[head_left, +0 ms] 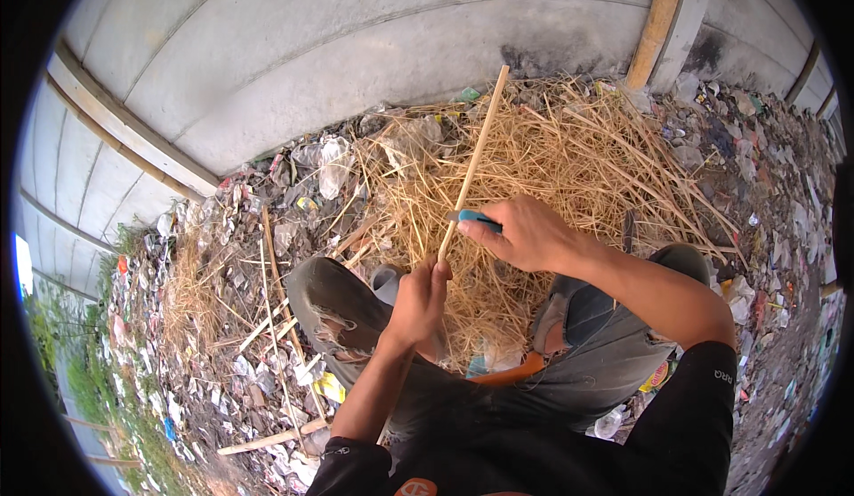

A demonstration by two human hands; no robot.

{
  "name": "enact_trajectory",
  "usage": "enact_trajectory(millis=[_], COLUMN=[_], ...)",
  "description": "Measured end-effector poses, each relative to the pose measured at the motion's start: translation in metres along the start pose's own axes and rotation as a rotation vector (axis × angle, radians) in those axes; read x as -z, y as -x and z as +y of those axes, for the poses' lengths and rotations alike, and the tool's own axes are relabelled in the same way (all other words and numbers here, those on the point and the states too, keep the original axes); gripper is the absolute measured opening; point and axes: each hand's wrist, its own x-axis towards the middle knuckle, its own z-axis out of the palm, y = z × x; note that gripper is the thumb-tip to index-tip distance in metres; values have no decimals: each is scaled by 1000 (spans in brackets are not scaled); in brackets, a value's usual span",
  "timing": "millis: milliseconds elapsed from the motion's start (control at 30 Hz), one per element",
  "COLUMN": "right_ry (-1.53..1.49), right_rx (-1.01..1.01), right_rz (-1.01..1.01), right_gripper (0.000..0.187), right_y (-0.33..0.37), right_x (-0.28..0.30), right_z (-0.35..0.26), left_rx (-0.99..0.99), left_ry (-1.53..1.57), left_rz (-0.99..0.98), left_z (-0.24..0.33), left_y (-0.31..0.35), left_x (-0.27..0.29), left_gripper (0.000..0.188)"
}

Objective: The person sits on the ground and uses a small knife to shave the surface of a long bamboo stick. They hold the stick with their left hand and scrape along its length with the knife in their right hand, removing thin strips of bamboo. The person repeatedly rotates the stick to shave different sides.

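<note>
- Head view, clock directions read from its centre: the pale wooden strip (pixel 479 153) rises slantwise from just below centre toward 1 o'clock; its far end stands free, pointing toward the grey wall (pixel 382 47) at 12 o'clock
- Left hand (pixel 418 300), just off centre at 6 o'clock: fingers closed around the strip's near end, gripping it
- Right hand (pixel 525 233), close to centre at 3 o'clock: fingers wrapped about a blue-handled cutter (pixel 480 221); its blade points to 9 o'clock and meets the strip a little above the left hand
- At 2 o'clock, a broad heap of straw-coloured shavings (pixel 578 162) spreads over the ground beyond the hands; some lie between the person's legs too
- At 8 o'clock, a torn trouser knee (pixel 325 305); just past it, several loose strips (pixel 283 318) lie crossed on littered ground (pixel 213 389)
- At 5 o'clock, an orange object (pixel 509 373) lies between the legs; its kind is unclear
- At 10 o'clock, a whitish plastic bag (pixel 334 167) lies near the wall's foot; between 1 and 2 o'clock, a wooden post (pixel 658 24) stands against that wall
</note>
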Motion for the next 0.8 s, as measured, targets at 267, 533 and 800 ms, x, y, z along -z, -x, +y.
enact_trajectory(millis=[267, 533, 800], right_ry=[92, 272, 198], right_rx=[-83, -472, -724], right_rz=[-48, 162, 594], right_gripper=[66, 72, 78], right_y=[-18, -63, -42], right_x=[-43, 43, 152], right_z=[24, 122, 216], left_rx=[-53, 1, -116], left_ry=[-212, -261, -203], left_rz=[119, -3, -89], left_z=[-8, -13, -22], left_y=[-8, 12, 25], left_x=[-4, -6, 3], left_gripper=[28, 22, 28])
